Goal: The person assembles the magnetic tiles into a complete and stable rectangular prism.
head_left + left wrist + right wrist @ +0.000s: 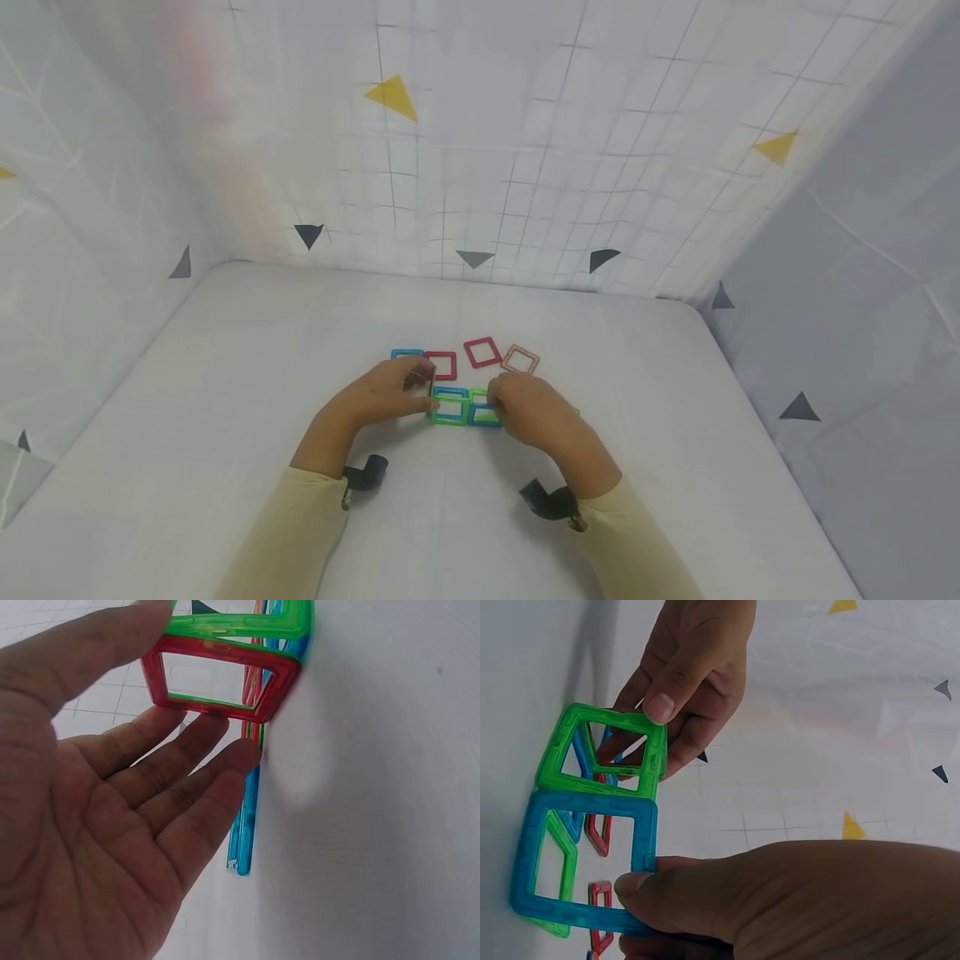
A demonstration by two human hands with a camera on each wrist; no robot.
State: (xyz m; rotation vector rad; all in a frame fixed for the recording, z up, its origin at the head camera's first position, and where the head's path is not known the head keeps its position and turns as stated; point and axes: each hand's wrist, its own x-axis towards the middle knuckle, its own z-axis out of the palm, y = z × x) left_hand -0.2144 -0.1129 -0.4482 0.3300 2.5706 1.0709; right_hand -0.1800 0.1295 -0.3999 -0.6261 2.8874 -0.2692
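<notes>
Magnetic square tiles stand on edge in a small joined structure at the table's middle. Its front has a green tile (553, 746) beside a blue tile (523, 855), with further blue and green tiles behind. A red tile (154, 679) closes the left end. My left hand (384, 393) grips that end, thumb at the green tile's edge and fingertips along the red tile's back edge. At the other end my right hand (536, 412) pinches the blue tile's upper edge between thumb and fingers, hiding part of the structure in the head view.
Behind the structure lie a blue tile (407, 352), one red tile (454, 367), another red tile (478, 340) and an orange tile (527, 352). A bit of green (577, 411) shows past my right hand. Pale cloth walls (480, 167) surround the white table (442, 517).
</notes>
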